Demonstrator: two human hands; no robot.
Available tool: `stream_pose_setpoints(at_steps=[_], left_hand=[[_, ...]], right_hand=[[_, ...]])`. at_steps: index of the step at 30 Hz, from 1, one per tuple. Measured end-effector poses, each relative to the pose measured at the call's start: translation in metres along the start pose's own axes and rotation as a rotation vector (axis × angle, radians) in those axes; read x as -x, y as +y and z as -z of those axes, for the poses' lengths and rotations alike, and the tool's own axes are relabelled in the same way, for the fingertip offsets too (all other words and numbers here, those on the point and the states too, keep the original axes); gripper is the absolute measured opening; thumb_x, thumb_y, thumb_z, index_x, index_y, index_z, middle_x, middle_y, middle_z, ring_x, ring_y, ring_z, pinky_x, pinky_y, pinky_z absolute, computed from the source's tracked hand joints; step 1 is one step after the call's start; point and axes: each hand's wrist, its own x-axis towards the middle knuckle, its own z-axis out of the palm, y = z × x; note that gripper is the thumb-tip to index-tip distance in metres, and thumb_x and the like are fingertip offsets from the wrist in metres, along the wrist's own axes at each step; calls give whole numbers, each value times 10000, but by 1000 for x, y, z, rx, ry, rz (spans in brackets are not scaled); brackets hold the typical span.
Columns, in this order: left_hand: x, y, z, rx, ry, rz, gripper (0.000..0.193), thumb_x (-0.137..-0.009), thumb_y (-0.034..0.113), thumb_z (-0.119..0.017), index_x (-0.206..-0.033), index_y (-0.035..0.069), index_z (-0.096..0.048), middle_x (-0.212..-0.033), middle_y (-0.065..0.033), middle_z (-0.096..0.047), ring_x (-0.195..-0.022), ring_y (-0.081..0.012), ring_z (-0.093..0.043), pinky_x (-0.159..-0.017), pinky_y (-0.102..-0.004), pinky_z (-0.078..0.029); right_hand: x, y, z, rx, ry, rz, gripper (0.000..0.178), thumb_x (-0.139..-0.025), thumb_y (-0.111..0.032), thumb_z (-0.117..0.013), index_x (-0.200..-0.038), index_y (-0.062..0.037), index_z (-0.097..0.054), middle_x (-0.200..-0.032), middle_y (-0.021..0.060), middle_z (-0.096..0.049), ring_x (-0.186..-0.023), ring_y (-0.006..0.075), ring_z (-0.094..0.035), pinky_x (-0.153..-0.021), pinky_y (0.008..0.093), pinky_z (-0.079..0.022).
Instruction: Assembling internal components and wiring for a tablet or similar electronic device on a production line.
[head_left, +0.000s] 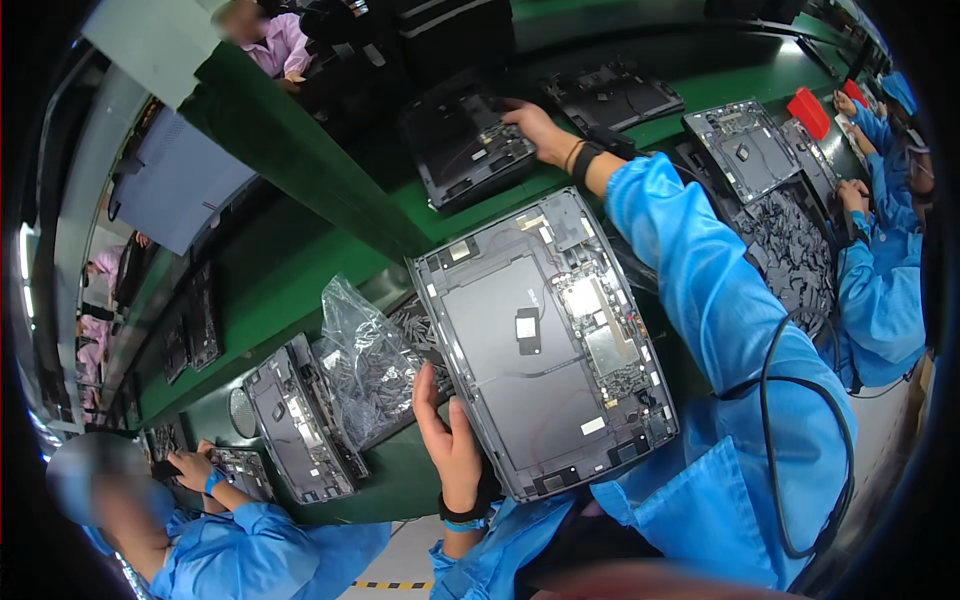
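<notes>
Reaching out beyond the nearer chassis, the right hand (537,133) pinches the side edge of a dark chassis (455,150), though the fingers' grip underneath is out of sight. The left hand (452,447) is spread, thumb apart from the fingers, just beside the edge of the open chassis (490,345); whether it touches that edge is hard to tell. This open chassis lies directly right of the left hand and nearer the body than the right one, its inside facing up. Its circuit board (610,345) and a black patch (527,330) are in place and no cover lies over them, so the work on it looks partway along; whether it is being built up or stripped cannot be told. More uncovered units, such as the stacked chassis (285,425) on the table (395,470) left of the left hand, suggest much is left. Just beyond the left hand, a clear plastic bag (350,365) partly covers small dark parts (412,325), too tangled to count. The open chassis hides the table beneath it, what supports it is unclear, and the chassis at the right hand is too dark for fine detail.
</notes>
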Motion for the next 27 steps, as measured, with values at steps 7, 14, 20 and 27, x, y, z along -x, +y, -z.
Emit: stream_pose_setpoints(at_steps=[7, 14, 20, 27], left_hand=[[-8, 9, -13, -20, 46, 84, 507, -933, 88, -476, -1407, -7, -325, -1430, -152, -357, -1262, -243, -392, -1074, -366, -283], [-13, 5, -19, -66, 30, 60, 516, -928, 48, -477, -1409, -17, -305, -1399, -148, -387, -1200, -223, -432, -1031, -337, -334], [-12, 6, -18, -66, 36, 71, 525, -916, 12, -487, -1406, -21, -305, -1372, -161, -406, -1171, -208, -462, -1004, -318, -366], [-8, 29, -15, -87, 85, -15, 526, -905, 30, -483, -1403, -15, -318, -1447, -148, -343, -1272, -259, -390, -1074, -375, -296]], right_hand=[[-33, 10, -13, -103, -77, -72, 403, -861, -96, -536, -1231, 62, -502, -1084, 167, -613, -904, 213, -618, -811, 324, -495], [-74, -65, 118, 1307, -186, 972, 300, -899, -185, -535, -1091, 23, -635, -1044, 150, -671, -992, 244, -623, -854, 361, -485], [-2, -145, 173, 1771, 518, -228, 546, -792, -446, -638, -1151, -35, -634, -1203, 189, -607, -1128, 365, -571, -925, 439, -465], [-18, -127, 224, 1469, 426, -366, 544, -703, -329, -809, -1058, 56, -664, -1056, 172, -669, -971, 313, -630, -835, 411, -474]])
